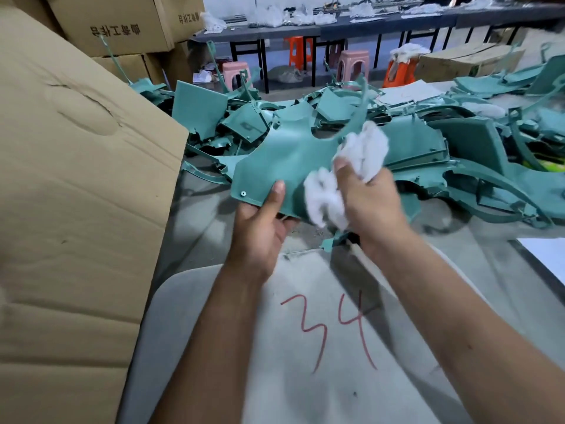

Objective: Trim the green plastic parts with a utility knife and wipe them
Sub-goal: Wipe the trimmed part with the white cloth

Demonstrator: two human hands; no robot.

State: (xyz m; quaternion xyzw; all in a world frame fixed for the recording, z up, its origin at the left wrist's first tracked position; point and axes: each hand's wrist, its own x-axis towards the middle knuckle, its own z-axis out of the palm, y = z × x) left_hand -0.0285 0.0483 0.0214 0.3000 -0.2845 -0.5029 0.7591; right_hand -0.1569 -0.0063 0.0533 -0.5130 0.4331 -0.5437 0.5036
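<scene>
Above the grey desk [305,393], in the head view, both hands work on one green plastic panel [284,157], a broad curved part with a small metal eyelet near its lower left corner. The left hand [260,231] grips the panel's near edge, thumb pressed flat on the top face and fingers curled underneath. The right hand [370,203] is closed round a crumpled white cloth [345,175], which bunches out above and below the fist and lies against the panel's surface; the cloth is blurred. A red "34" [333,328] is written on the desk below the forearms.

Behind the held panel, a loose pile of green plastic parts [458,166] spreads across the desk from left to right, the pieces overlapping and tilted at many angles. A small green offcut [331,243] lies on the desk just under the right wrist.

At the left, a large cardboard box [76,209] stands close beside the desk; only its outer wall shows, so its contents cannot be told. More cardboard boxes [122,29], printed with characters, are stacked behind it with their flaps shut. Farther back, pink and orange plastic stools [354,67] stand beside a long dark table [367,29] carrying white bags.
</scene>
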